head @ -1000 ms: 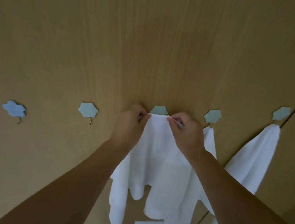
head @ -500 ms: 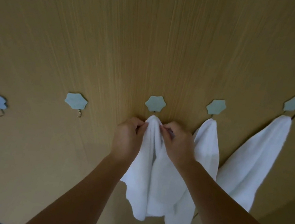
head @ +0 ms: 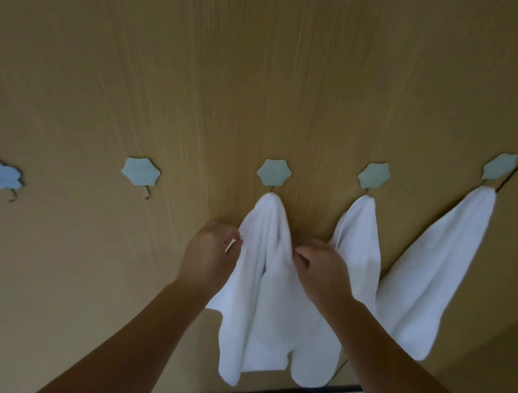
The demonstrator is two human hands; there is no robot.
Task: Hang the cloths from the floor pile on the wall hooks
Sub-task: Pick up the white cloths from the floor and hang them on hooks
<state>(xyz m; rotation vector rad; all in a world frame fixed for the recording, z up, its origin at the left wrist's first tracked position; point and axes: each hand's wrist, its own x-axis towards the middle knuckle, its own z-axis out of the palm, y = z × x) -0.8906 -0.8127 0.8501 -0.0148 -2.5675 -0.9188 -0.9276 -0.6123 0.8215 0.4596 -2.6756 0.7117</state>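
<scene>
White cloth (head: 268, 274) edges between both hands (head: 211, 256).

Wooden wall (head: 269, 64) carries five hooks; three hold white cloths.

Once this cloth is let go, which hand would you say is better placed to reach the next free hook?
Probably the left hand. The free hooks lie on its side of the middle cloth, with bare wall between. The right hand would have to cross over the cloth.

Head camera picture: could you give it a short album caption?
Both hands, left and right, pinch the white cloth hanging on the middle hook.
</scene>
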